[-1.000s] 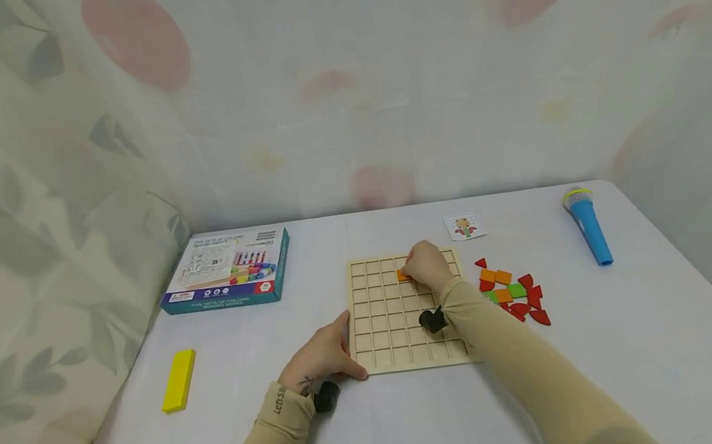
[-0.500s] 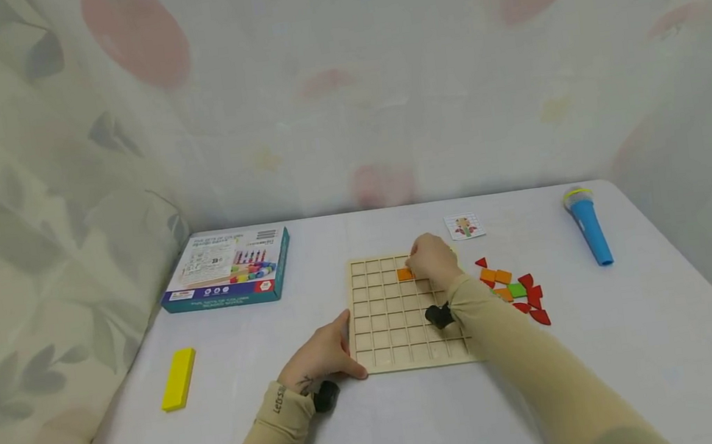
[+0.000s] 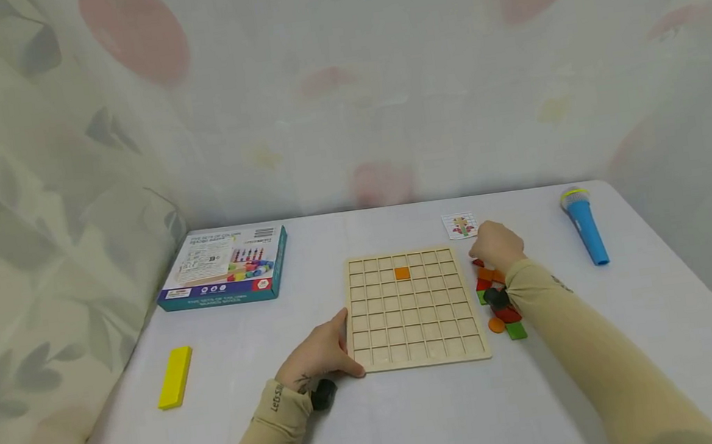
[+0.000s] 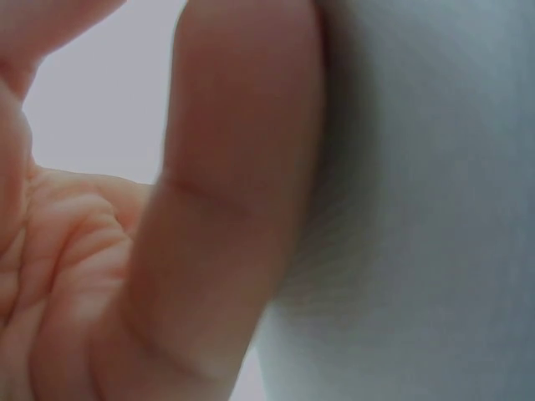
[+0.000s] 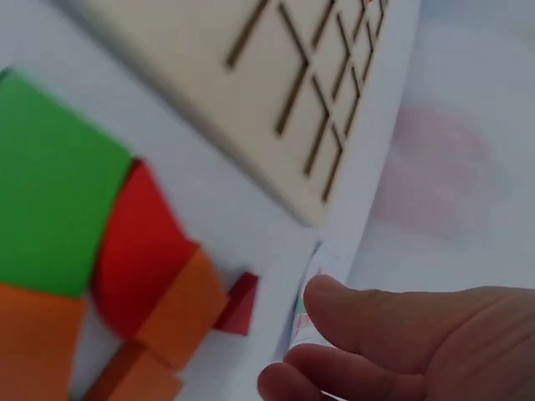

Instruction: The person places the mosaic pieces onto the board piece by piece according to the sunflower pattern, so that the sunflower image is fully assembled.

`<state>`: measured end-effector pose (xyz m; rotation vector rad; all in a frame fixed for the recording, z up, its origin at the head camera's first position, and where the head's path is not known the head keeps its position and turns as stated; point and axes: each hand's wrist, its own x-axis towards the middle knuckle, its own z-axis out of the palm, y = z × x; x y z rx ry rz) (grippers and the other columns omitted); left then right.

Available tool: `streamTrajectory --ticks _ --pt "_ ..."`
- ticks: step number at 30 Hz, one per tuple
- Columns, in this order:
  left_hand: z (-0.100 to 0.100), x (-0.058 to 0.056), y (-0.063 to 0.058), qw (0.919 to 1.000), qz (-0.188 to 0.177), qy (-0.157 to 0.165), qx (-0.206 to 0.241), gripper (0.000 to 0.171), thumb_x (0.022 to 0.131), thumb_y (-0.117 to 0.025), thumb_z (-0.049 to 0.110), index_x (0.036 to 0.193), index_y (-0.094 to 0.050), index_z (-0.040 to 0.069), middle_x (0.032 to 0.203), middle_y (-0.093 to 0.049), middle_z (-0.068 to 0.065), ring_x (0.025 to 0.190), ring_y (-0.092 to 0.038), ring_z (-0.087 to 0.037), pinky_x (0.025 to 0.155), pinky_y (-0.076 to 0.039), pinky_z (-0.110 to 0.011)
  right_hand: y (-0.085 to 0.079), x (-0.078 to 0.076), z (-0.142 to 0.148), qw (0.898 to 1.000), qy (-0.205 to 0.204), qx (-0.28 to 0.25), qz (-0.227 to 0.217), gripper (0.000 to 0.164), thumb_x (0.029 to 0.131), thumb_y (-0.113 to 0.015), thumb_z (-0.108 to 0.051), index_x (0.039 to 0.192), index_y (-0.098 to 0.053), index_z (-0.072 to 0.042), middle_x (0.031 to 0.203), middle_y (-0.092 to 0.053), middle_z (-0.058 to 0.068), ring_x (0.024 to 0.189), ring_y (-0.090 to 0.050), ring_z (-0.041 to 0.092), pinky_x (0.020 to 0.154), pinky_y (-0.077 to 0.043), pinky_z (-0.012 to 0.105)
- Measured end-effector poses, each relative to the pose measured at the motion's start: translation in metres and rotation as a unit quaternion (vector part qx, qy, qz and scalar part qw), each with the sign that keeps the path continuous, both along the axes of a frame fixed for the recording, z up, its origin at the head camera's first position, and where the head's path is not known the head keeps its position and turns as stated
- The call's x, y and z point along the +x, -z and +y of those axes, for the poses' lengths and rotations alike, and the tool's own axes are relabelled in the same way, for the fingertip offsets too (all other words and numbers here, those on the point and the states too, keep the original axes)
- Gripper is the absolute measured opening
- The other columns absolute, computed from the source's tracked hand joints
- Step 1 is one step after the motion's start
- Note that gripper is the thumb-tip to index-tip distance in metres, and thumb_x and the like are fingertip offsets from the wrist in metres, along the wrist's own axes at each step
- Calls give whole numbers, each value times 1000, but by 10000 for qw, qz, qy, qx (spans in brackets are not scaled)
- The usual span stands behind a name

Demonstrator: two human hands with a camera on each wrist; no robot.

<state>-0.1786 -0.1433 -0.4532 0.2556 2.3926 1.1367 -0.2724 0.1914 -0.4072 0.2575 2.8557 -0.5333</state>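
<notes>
A pale wooden grid board (image 3: 419,316) lies on the table, with one orange square tile (image 3: 402,273) in a cell of its second row from the top. My left hand (image 3: 319,352) rests at the board's lower left, thumb by the corner and fingers along the left edge. My right hand (image 3: 499,245) hovers over the loose tiles right of the board. In the right wrist view its thumb and fingers are apart and hold nothing. Near them are a small red tile (image 5: 241,305), a curved red tile (image 5: 138,251), a green tile (image 5: 58,184) and an orange tile (image 5: 185,305).
A small picture card (image 3: 459,225) lies behind the right hand. A blue toy microphone (image 3: 586,227) is at the far right. On the left are a printed box (image 3: 222,268) and a yellow bar (image 3: 175,377). A patterned curtain (image 3: 340,90) hangs behind the white table.
My right hand has left the orange square tile in its cell and moved right, off the board and over the loose tiles. The left hand has stayed at the board's edge.
</notes>
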Motion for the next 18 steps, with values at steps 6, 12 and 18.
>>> streamTrajectory --ticks 6,12,18 --pt "0 0 0 9999 67 -46 -96 125 48 -89 6 147 -14 0 102 -62 -10 79 -52 -18 80 -41 -31 13 4 8 9998 -128 36 -139 23 77 -63 -22 82 -61 1 76 -55 10 66 -50 23 56 -39 33" --pt "-1 2 -2 10000 -1 -13 -34 124 50 -88 5 148 -12 1 82 -60 -9 69 -52 -18 64 -42 -29 20 2 7 9998 -121 91 -161 28 83 -62 -21 94 -62 4 85 -60 14 69 -52 25 60 -42 37" --pt "0 2 -5 10000 48 -2 -71 124 50 -88 5 148 -12 0 90 -60 -8 74 -51 -18 69 -42 -28 24 0 9 9998 -140 -12 -139 24 80 -58 -20 90 -63 1 82 -59 12 70 -51 24 58 -39 36"
